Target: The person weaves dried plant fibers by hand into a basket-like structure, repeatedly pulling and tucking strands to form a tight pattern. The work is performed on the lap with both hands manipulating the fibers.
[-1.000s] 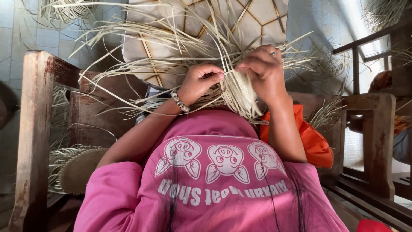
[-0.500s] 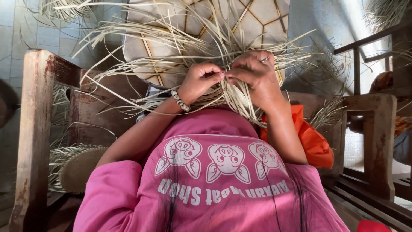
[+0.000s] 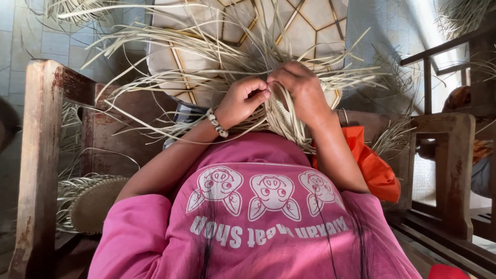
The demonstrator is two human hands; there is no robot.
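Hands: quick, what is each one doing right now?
Left hand: closed, pinching pale straw strips.
Right hand: closed over the same strips, fingers curled down.

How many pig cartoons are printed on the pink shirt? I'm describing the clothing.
3, in a row across the pink shirt: one on the left, one in the middle, one on the right. Folds may hide more; none seen elsewhere.
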